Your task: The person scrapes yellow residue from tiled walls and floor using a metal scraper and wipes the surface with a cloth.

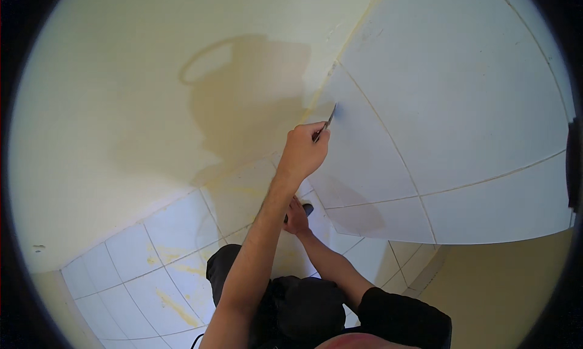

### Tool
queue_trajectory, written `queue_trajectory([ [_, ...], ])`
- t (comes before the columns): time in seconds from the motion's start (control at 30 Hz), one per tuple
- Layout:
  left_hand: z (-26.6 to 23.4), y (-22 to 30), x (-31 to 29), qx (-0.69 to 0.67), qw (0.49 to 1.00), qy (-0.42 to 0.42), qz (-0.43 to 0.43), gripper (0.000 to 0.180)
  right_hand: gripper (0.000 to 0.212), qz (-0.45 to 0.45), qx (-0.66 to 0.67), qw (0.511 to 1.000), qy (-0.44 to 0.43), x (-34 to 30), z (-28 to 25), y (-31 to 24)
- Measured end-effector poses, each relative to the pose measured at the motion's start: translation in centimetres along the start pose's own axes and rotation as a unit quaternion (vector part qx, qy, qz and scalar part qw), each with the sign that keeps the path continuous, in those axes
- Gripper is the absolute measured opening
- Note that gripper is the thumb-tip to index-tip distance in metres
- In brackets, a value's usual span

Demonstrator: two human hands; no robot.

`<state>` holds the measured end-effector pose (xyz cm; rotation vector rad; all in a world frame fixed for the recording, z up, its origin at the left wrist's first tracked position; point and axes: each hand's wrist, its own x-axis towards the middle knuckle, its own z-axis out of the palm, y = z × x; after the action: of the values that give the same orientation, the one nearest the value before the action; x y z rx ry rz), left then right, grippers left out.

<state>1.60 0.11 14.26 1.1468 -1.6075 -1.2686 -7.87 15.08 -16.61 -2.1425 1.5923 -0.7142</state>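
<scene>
Blade (331,116), slim, tapered, in left hand (306,150); smooth tiles (461,94).

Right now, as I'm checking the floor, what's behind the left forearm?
White floor tiles with yellow smears show past its left edge, the right hand past its right. Whatever the left forearm itself covers is hidden.

The left hand (308,150) grips a thin blade (333,113).

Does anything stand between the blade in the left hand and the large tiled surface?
Nothing visible does. The blade points up from the left hand toward the tiled surface; the right hand is lower, clear of it.
</scene>
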Motion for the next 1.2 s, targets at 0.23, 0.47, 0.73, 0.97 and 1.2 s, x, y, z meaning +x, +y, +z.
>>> queue_trajectory([
  [0.23, 0.3, 0.8, 0.2, -0.017, 0.998, -0.031, -0.06, 0.031, 0.054, -0.014, -0.011, 1.0, 0.012, 0.1, 1.0, 1.3],
  [0.47, 0.8, -1.6, 0.4, -0.011, 0.996, -0.059, -0.067, 0.04, 0.055, -0.007, 0.006, 1.0, 0.009, -0.1, 1.1, 1.1],
  [0.73, 1.6, -1.6, 0.5, 0.058, 0.993, -0.09, -0.052, 0.035, 0.056, -0.002, -0.044, 0.999, -0.001, -0.3, 2.1, 2.1],
  [0.97, 1.1, -0.9, 0.2, -0.019, 0.991, -0.013, -0.129, 0.035, 0.055, -0.012, -0.005, 1.0, 0.015, -0.6, 2.8, 2.3],
  [1.2, 3.6, -1.0, -0.1, -0.036, 0.994, 0.057, -0.08, 0.032, 0.064, -0.002, 0.056, 0.997, 0.046, -0.8, 2.6, 3.2],
])
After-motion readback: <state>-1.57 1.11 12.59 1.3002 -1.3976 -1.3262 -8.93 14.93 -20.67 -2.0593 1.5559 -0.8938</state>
